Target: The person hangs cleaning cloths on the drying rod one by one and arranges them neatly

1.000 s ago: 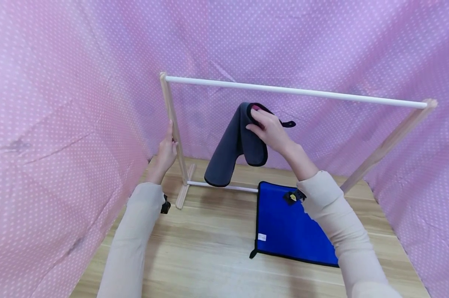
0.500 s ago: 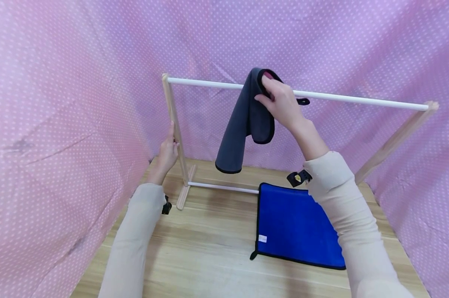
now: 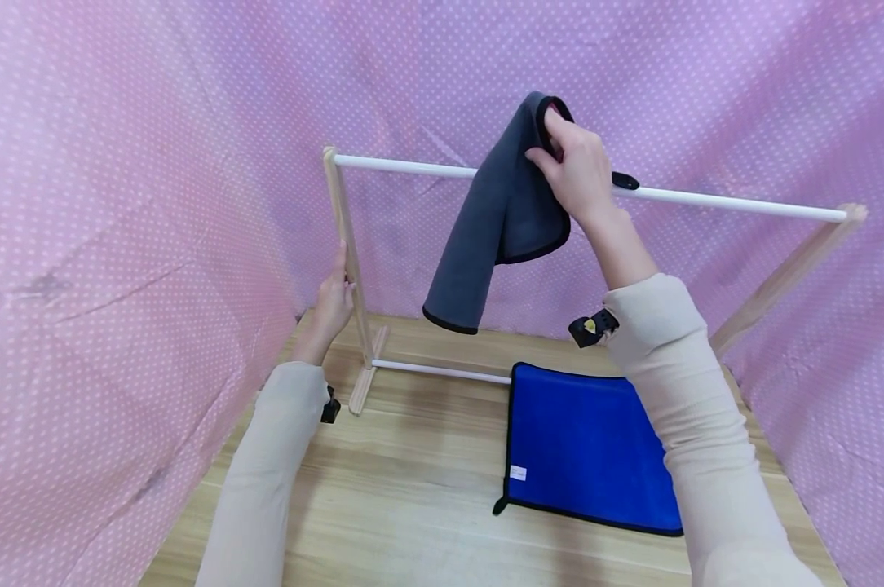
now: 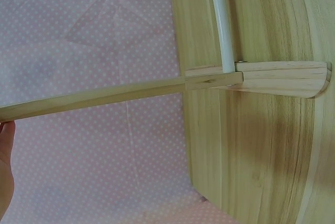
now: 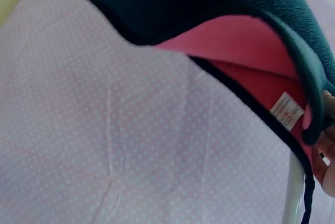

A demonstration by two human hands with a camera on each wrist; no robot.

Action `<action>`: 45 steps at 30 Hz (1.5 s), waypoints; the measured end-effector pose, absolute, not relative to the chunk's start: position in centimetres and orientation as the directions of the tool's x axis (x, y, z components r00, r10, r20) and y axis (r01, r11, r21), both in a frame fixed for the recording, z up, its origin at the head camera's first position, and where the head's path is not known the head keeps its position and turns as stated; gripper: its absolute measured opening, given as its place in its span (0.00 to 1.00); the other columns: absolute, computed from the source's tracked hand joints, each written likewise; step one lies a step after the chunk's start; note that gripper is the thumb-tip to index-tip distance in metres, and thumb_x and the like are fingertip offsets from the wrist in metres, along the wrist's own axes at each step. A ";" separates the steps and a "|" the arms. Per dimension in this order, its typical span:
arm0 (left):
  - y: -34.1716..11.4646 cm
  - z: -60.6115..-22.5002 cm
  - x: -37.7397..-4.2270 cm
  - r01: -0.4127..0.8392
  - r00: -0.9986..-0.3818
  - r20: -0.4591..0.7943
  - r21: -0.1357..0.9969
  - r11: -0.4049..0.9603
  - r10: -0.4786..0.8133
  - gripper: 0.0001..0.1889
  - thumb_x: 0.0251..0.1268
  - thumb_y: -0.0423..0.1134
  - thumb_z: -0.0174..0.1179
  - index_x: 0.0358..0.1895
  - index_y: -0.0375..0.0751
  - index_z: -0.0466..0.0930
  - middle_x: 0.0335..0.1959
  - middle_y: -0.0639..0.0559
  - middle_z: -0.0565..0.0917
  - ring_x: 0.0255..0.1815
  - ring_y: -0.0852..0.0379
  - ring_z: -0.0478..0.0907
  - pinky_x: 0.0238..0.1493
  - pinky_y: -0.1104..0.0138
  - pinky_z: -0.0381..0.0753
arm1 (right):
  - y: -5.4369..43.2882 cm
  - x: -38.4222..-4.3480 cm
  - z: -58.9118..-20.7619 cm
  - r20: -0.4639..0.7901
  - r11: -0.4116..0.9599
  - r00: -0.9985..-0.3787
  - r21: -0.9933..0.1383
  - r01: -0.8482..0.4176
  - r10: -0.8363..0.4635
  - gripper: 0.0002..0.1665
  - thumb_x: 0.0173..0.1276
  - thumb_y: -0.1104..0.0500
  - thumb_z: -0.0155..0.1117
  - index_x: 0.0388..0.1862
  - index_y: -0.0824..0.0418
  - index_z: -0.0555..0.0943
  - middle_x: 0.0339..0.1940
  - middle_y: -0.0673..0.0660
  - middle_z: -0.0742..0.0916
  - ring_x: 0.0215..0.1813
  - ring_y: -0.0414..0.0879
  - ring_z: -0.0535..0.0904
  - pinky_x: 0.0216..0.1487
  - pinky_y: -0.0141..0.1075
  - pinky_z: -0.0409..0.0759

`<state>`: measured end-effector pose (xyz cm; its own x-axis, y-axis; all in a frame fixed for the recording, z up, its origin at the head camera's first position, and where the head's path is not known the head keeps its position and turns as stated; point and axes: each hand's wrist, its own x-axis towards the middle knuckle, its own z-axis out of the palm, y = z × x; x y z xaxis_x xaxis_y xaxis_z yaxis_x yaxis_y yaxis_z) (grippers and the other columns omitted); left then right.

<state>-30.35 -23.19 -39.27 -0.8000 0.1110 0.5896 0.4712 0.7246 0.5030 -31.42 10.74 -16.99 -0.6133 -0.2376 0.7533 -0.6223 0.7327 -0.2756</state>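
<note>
A dark grey towel (image 3: 479, 220) with black edging hangs folded from my right hand (image 3: 581, 167), which pinches its top just above the rack's white upper bar (image 3: 735, 201). One part drops long on the left, a shorter part beside the hand. The towel overlaps the bar in the head view. In the right wrist view, its red inner side (image 5: 246, 80) shows a white label (image 5: 287, 111). My left hand (image 3: 332, 302) holds the rack's left wooden post (image 3: 342, 204) at mid-height, index finger pointing up along it. In the left wrist view, a fingertip touches the post (image 4: 104, 94).
A blue towel (image 3: 581, 448) with black edging and a hanging loop lies flat on the wooden table (image 3: 413, 489), partly covered by my right sleeve. The rack's lower bar (image 3: 442, 372) runs behind it. Pink dotted cloth (image 3: 156, 204) surrounds the table.
My right hand has lifted the grey towel from below the upper bar to above it, shifting slightly right; the shorter part has spread wider. My left hand stays on the post.
</note>
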 end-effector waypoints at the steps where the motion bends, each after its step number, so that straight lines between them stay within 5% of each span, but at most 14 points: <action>1: -23.2 -39.3 -30.4 0.473 -0.798 0.593 0.500 0.726 0.111 0.39 0.61 0.17 0.44 0.71 0.40 0.35 0.49 0.23 0.69 0.45 0.32 0.73 0.47 0.50 0.77 | 10.8 -31.6 -16.9 0.748 0.740 -0.624 -0.285 -0.609 -0.225 0.13 0.61 0.61 0.62 0.30 0.67 0.68 0.19 0.55 0.66 0.25 0.48 0.61 0.26 0.34 0.55; 12: -23.5 -39.4 -30.2 0.497 -0.779 0.616 0.497 0.711 0.113 0.42 0.59 0.16 0.45 0.71 0.41 0.34 0.52 0.23 0.67 0.47 0.31 0.71 0.50 0.49 0.75 | 10.6 -32.4 -17.3 0.674 0.787 -0.716 -0.337 -0.517 -0.182 0.16 0.60 0.59 0.62 0.27 0.64 0.64 0.18 0.54 0.67 0.24 0.52 0.62 0.24 0.38 0.55; 17: -23.4 -39.0 -29.2 0.458 -0.823 0.554 0.512 0.726 0.128 0.43 0.58 0.17 0.48 0.71 0.39 0.31 0.41 0.28 0.71 0.38 0.36 0.72 0.43 0.52 0.78 | 10.4 -32.3 -17.4 0.659 0.796 -0.731 -0.343 -0.499 -0.175 0.16 0.62 0.58 0.61 0.28 0.63 0.64 0.19 0.54 0.66 0.26 0.54 0.64 0.26 0.39 0.56; 20: -22.9 -38.7 -28.1 0.423 -0.866 0.478 0.544 0.725 0.147 0.43 0.60 0.22 0.51 0.71 0.38 0.31 0.51 0.26 0.68 0.47 0.33 0.71 0.50 0.49 0.74 | 10.4 -32.2 -17.4 0.659 0.798 -0.733 -0.345 -0.494 -0.169 0.16 0.62 0.58 0.61 0.28 0.63 0.63 0.19 0.54 0.65 0.26 0.54 0.63 0.26 0.39 0.56; 23: -22.3 -38.6 -26.7 0.384 -0.906 0.390 0.594 0.707 0.164 0.44 0.61 0.27 0.54 0.72 0.39 0.32 0.64 0.24 0.53 0.61 0.28 0.59 0.60 0.43 0.62 | 10.5 -32.0 -17.4 0.662 0.798 -0.731 -0.346 -0.493 -0.165 0.16 0.62 0.58 0.60 0.28 0.63 0.63 0.18 0.54 0.65 0.26 0.53 0.62 0.25 0.39 0.55; 28: -21.1 -38.9 -24.5 0.368 -0.927 0.310 0.636 0.678 0.212 0.41 0.63 0.32 0.54 0.72 0.42 0.36 0.69 0.27 0.44 0.66 0.27 0.47 0.60 0.38 0.54 | 10.5 -31.8 -17.4 0.664 0.800 -0.731 -0.347 -0.489 -0.159 0.16 0.62 0.58 0.60 0.29 0.63 0.63 0.18 0.53 0.64 0.26 0.54 0.62 0.25 0.40 0.55; 36: -17.1 -38.9 -22.3 0.463 -0.886 0.316 0.635 0.618 0.340 0.32 0.63 0.35 0.54 0.70 0.40 0.53 0.67 0.34 0.58 0.63 0.35 0.61 0.61 0.41 0.57 | 10.6 -31.8 -17.4 0.662 0.801 -0.734 -0.352 -0.485 -0.153 0.15 0.63 0.58 0.60 0.30 0.64 0.64 0.18 0.53 0.63 0.27 0.54 0.63 0.25 0.40 0.55; 41: -14.9 -38.4 -21.5 0.539 -0.841 0.350 0.609 0.582 0.412 0.29 0.63 0.37 0.55 0.67 0.36 0.59 0.64 0.35 0.65 0.55 0.39 0.72 0.62 0.37 0.47 | 10.6 -32.0 -17.4 0.664 0.799 -0.732 -0.354 -0.486 -0.152 0.15 0.63 0.58 0.60 0.31 0.64 0.65 0.18 0.53 0.64 0.26 0.54 0.63 0.25 0.39 0.55; 45: -13.9 -37.8 -21.2 0.578 -0.813 0.363 0.600 0.552 0.456 0.29 0.63 0.36 0.55 0.66 0.32 0.60 0.64 0.35 0.65 0.54 0.40 0.73 0.61 0.45 0.61 | 10.6 -32.1 -17.5 0.671 0.796 -0.725 -0.350 -0.494 -0.155 0.14 0.63 0.58 0.60 0.31 0.64 0.65 0.18 0.53 0.64 0.26 0.53 0.62 0.25 0.39 0.54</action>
